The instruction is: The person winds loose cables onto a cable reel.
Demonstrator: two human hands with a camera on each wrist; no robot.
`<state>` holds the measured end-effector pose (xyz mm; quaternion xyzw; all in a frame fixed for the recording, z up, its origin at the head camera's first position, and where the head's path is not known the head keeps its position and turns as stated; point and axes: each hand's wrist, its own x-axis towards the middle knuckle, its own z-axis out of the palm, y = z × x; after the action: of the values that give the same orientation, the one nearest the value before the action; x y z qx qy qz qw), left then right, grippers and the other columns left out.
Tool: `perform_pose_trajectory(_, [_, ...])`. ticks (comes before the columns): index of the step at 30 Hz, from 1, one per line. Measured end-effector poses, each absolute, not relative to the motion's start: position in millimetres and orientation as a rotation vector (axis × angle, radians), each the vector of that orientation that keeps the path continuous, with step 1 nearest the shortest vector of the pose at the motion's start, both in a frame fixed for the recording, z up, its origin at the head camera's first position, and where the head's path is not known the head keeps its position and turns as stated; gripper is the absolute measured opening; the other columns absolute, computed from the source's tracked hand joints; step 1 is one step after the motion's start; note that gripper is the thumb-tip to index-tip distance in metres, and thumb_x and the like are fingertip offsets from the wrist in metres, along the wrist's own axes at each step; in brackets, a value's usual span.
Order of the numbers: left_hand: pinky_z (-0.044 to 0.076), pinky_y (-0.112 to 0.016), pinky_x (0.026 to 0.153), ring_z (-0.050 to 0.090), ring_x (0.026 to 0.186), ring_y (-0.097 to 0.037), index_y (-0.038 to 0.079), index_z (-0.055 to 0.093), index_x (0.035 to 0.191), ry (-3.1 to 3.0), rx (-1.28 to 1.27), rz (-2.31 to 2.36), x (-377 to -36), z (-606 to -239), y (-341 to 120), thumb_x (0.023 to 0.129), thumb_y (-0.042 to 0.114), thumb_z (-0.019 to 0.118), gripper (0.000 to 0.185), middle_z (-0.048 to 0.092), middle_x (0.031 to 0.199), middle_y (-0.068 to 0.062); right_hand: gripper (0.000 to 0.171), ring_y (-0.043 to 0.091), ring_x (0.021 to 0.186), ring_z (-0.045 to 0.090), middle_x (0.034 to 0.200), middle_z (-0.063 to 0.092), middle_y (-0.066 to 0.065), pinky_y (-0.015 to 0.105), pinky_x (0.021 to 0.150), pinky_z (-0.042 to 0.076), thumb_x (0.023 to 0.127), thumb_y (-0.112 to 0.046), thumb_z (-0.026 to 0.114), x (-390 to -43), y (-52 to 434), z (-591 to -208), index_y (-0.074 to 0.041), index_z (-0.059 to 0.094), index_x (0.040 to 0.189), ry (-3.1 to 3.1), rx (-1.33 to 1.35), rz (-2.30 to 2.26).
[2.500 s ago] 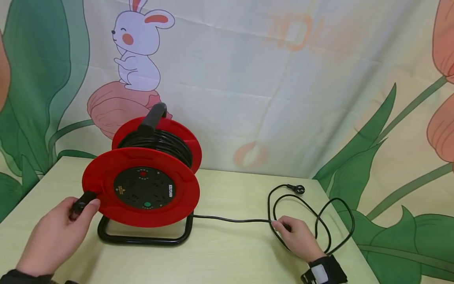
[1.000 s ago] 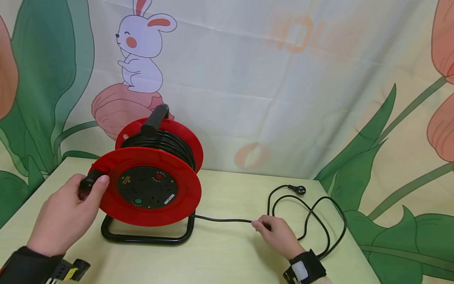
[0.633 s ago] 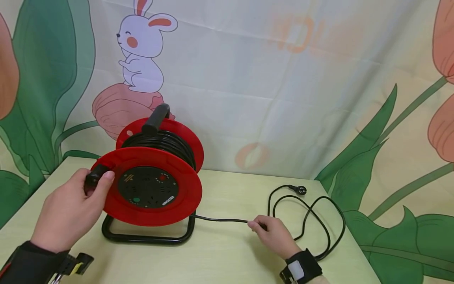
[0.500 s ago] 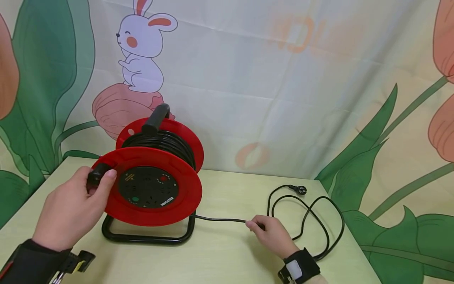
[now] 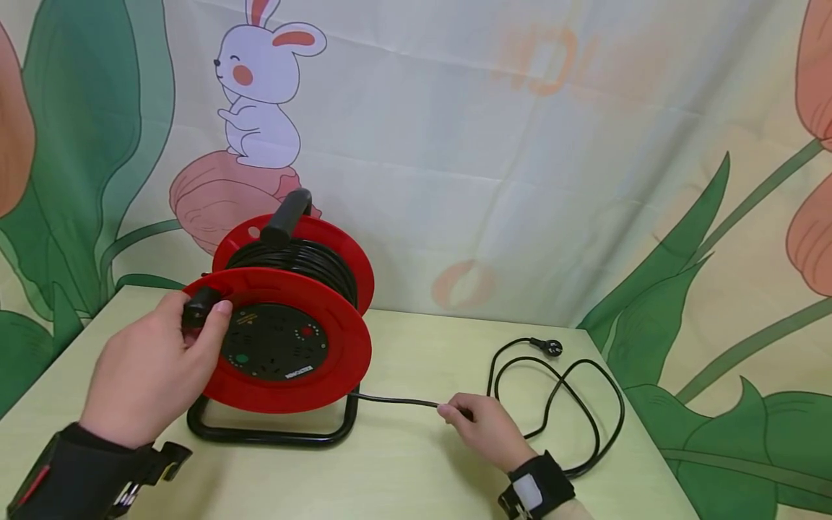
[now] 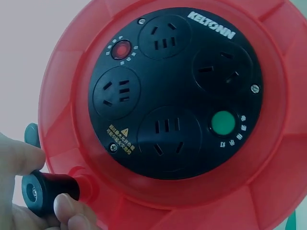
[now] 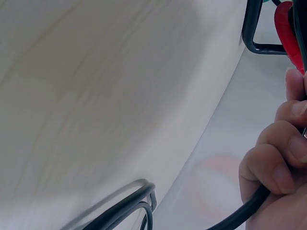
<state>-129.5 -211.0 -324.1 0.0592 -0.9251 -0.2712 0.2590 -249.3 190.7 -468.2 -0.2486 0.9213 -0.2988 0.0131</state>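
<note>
A red cable reel [image 5: 344,347] stands on a black tube frame [image 5: 273,438], its drum wound with black cable [image 5: 299,261]. My left hand [image 5: 152,368] grips the black crank knob [image 6: 50,191] on the reel's front disc, now at the upper left of that disc. Sockets, a red switch and a green light show on the black panel [image 6: 175,93] in the left wrist view. My right hand [image 5: 487,430] holds the loose black cord [image 5: 396,401] between curled fingers, to the right of the reel. The cord runs from the reel's lower right into that hand.
Beyond my right hand the cord lies in loose loops [image 5: 594,426] on the pale table [image 5: 403,477], ending in a black plug [image 5: 551,348]. A printed curtain [image 5: 520,180] hangs right behind the table. A black carry handle [image 5: 286,217] tops the reel.
The crank knob has swung up and to the right with my left hand, turning the reel clockwise. My right hand has moved left toward the reel with the cord, and the loops have shifted left.
</note>
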Motion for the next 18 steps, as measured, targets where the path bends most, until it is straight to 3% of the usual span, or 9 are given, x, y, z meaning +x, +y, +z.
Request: perform_pose_trajectory(18, [0.032, -0.033, 0.04, 0.045, 0.046, -0.02, -0.006, 0.052, 0.099, -2.498, 0.155, -0.7, -132.7, -320.2, -202.8, 0.097, 0.038, 0.052, 0.043, 0.051, 0.057, -0.005, 0.032, 0.004, 0.053, 0.04, 0.059, 0.043, -0.012, 0.024, 0.05, 0.035, 0.095, -0.045, 0.057, -248.1, 181.0, -473.4, -0.018, 0.068, 0.081, 2.843, -0.788, -0.918])
